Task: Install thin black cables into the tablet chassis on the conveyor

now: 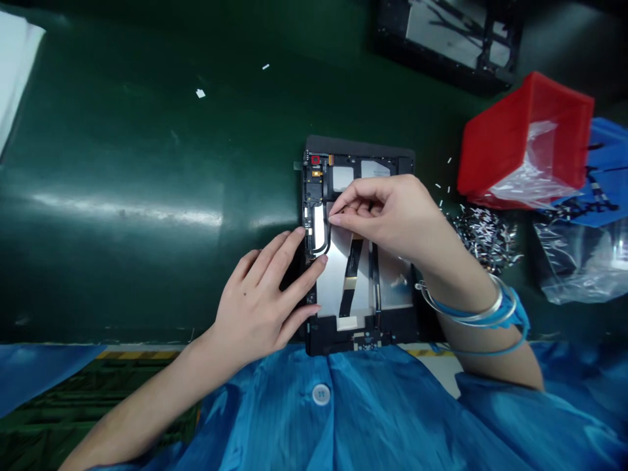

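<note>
An opened tablet with a black frame (358, 145) lies on the green mat, its circuit board and silver plates exposed. My left hand (260, 294) rests on its left side, fingers spread and fingertips near a curved black cable (324, 245). My right hand (387, 216) reaches over the upper middle, with thumb and forefinger pinched together just right of a white strip (318, 226). Anything between those fingertips is hidden. A black ribbon cable (350, 281) runs down across a silver plate (333, 275) below my right hand.
A red plastic bin (527, 140) lined with clear film stands at upper right, beside a heap of small metal parts (485, 239). A blue bag (606, 163) and a clear bag (579, 261) lie further right. A dark framed panel (446, 39) sits at the top.
</note>
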A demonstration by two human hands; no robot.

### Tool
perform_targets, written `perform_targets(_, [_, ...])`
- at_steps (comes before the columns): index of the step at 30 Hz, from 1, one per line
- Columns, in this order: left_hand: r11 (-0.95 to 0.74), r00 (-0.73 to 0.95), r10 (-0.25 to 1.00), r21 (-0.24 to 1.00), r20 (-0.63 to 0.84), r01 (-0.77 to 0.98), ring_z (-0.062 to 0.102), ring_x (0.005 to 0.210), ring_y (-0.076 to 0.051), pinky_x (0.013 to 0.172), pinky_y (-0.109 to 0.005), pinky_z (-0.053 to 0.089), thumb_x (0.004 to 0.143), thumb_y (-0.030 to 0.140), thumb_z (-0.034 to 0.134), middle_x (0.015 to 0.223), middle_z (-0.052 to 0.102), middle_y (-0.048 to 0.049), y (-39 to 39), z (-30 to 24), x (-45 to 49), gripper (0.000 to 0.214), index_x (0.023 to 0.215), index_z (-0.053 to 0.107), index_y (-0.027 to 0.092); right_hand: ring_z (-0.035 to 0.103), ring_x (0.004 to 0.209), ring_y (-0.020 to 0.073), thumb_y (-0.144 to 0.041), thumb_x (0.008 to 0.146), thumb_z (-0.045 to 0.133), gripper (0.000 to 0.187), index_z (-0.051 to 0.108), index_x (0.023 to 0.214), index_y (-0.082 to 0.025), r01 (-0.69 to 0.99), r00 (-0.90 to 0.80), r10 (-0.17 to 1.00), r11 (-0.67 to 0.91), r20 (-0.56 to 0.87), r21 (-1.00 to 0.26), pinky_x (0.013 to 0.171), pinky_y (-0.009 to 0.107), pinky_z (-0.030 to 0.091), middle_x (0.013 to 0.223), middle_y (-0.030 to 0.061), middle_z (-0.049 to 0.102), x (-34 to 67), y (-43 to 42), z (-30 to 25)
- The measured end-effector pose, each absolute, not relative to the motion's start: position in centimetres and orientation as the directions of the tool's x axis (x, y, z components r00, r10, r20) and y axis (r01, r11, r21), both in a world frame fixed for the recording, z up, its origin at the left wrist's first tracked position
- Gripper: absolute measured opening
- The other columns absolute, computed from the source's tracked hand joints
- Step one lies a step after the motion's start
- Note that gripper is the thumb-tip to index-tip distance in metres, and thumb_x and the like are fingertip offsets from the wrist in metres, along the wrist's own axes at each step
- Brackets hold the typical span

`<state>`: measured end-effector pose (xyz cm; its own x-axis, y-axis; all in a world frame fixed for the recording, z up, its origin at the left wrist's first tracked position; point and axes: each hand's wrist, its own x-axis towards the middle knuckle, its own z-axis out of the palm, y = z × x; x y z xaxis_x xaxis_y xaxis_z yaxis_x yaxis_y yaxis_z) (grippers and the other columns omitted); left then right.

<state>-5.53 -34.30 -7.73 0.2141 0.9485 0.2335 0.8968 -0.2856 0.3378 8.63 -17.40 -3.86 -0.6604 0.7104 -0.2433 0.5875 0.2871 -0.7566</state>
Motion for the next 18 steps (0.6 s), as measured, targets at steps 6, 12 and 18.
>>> perform_targets(6, [-0.352, 0.296, 0.927, 0.264, 0.229, 0.898, 0.041, 0.135, -0.035, 0.097, -0.046, 0.041, 0.098, 0.039, 0.041, 0.146, 0.046, -0.0155, -34.0, -7.4, -5.6, 0.047, 0.135, 0.052, 0.013, 0.046, 0.051, 0.0093, -0.015, 0.074, 0.069, 0.012, 0.065, 0.065, -0.02, 0.633, -0.632, 0.743, 0.329, -0.221, -0.701, 0.055, 0.028, 0.036, 0.051, -0.0045, 0.051, 8.5, -17.8, -3.9])
perform_targets(12, [-0.485, 0.445, 0.867, 0.178, 0.223, 0.856, 0.043, 0.134, -0.031, 0.106, -0.047, 0.036, 0.101, 0.039, 0.033, 0.143, 0.05, -0.0125, -32.9, -6.8, -6.2, 0.046, 0.126, 0.058, 0.01, 0.046, 0.053, 0.0104, -0.017, 0.075, 0.069, 0.011, 0.065, 0.066, -0.021, 0.623, -0.64, 0.743, 0.351, -0.197, -0.699, 0.055, 0.028, 0.035, 0.052, -0.0039, 0.05, 8.3, -18.0, -4.1])
perform_targets(18, [-0.517, 0.475, 0.845, 0.143, 0.246, 0.844, 0.053, 0.123, -0.033, 0.103, -0.049, 0.04, 0.101, 0.038, 0.031, 0.131, 0.06, -0.0148, -32.1, -6.4, -6.1, 0.046, 0.119, 0.061, 0.009, 0.05, 0.059, 0.0116, -0.019, 0.078, 0.067, 0.014, 0.067, 0.092, -0.023, 0.627, -0.584, 0.81, 0.413, -0.047, -0.66, 0.06, 0.029, 0.038, 0.066, -0.0028, 0.059, 9.1, -18.8, -4.1])
